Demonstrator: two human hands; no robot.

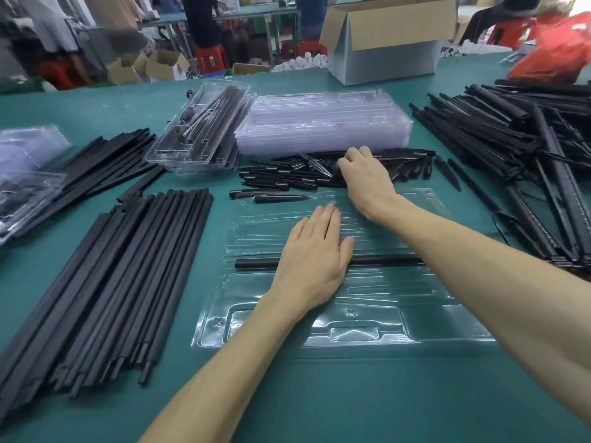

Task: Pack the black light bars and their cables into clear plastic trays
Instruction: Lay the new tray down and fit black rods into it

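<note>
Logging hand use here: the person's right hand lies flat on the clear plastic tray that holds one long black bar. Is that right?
Not quite. The head view shows the left hand lying flat on the clear plastic tray that holds one long black bar. The right hand is further off, at the pile of short black pieces beyond the tray.

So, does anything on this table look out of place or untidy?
Only the heap of black bars on the right: they cross each other at many angles, while the bars in the left pile lie side by side. The tray under the left hand lies flat, with one bar straight in its slot. I see no damage.
</note>
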